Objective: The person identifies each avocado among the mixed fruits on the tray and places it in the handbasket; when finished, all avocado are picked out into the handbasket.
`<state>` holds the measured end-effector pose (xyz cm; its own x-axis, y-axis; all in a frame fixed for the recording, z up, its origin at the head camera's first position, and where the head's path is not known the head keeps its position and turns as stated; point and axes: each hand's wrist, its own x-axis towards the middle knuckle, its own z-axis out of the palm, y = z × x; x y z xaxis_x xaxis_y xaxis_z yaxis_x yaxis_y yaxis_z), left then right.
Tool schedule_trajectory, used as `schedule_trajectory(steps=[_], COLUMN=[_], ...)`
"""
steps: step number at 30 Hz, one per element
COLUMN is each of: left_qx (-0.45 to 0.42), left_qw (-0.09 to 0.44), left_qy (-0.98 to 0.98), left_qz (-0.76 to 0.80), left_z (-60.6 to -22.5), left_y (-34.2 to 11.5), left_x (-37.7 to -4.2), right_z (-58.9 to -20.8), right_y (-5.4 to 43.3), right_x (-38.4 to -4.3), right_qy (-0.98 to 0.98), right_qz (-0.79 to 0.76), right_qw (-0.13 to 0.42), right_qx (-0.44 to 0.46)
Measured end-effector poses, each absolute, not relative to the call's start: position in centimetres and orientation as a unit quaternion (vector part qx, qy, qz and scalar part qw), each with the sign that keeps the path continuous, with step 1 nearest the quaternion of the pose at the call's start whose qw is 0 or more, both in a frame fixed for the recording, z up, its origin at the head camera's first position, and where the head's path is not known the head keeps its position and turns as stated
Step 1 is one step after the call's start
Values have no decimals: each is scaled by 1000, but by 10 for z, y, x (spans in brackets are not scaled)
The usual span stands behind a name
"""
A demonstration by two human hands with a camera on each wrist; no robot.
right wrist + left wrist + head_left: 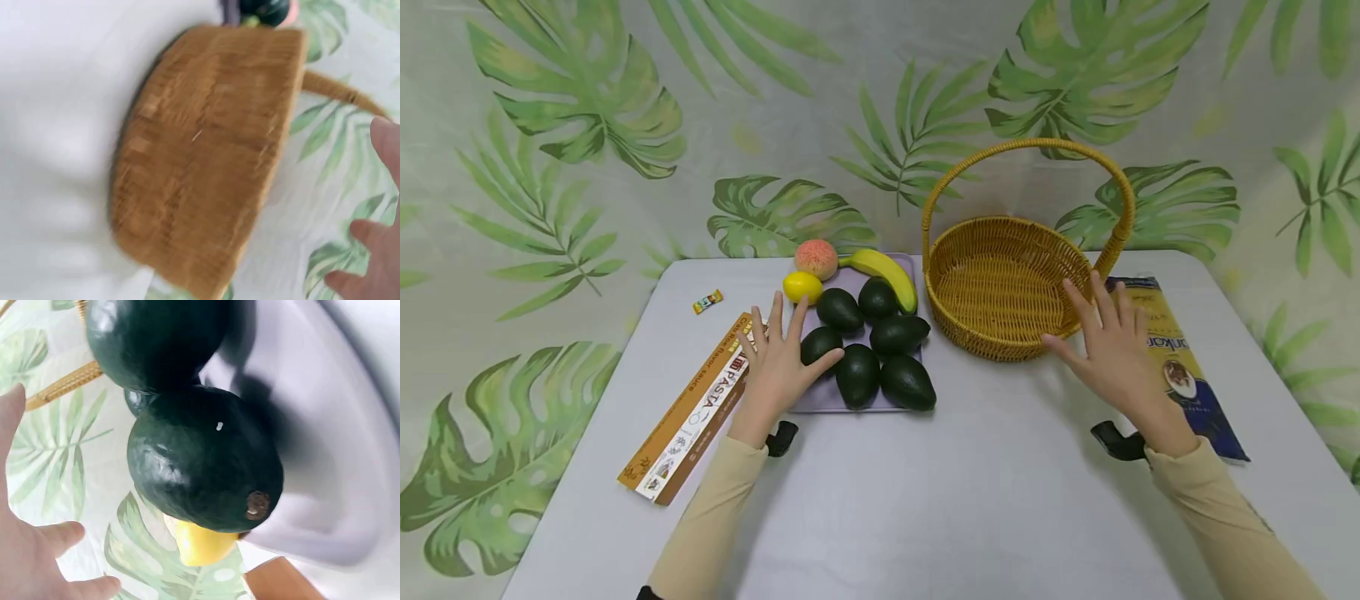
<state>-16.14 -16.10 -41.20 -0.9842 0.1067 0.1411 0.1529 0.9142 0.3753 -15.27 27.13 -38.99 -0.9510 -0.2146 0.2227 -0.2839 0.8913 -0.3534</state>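
My left hand (778,367), fingers spread, hovers over the left edge of a lilac tray (808,402) and holds nothing. Several dark green avocados (857,375) lie on that tray; one avocado (203,459) looms large in the left wrist view. Behind them are a yellow lemon (802,287), a peach (816,259) and a banana (889,276). On the other side my right hand (1116,358) is spread and empty in front of the right rim of a wicker basket (1000,337) with a tall handle. The basket's side (200,156) fills the right wrist view, blurred.
A long pasta box (696,408) lies slantwise left of the tray. Farther back on that side is a small wrapped candy (707,302). A blue and yellow bag (1180,375) lies at the right, partly behind my right hand. Leaf-patterned cloth (910,108) rises behind the white table.
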Motion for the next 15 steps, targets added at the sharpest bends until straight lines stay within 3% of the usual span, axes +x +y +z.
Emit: schedule_trajectory(steps=[6, 15], left_qx=[-81, -84], left_qw=[36, -18], left_qy=[-943, -855], left_qz=[-320, -512], left_z=[-417, -439], left_y=[-172, -187], left_x=[-141, -123], right_z=[-379, -389], right_y=[235, 184], right_x=[-151, -153], right_qy=[-915, -812], right_qz=[323, 501], right_qw=[70, -77], right_qx=[231, 290])
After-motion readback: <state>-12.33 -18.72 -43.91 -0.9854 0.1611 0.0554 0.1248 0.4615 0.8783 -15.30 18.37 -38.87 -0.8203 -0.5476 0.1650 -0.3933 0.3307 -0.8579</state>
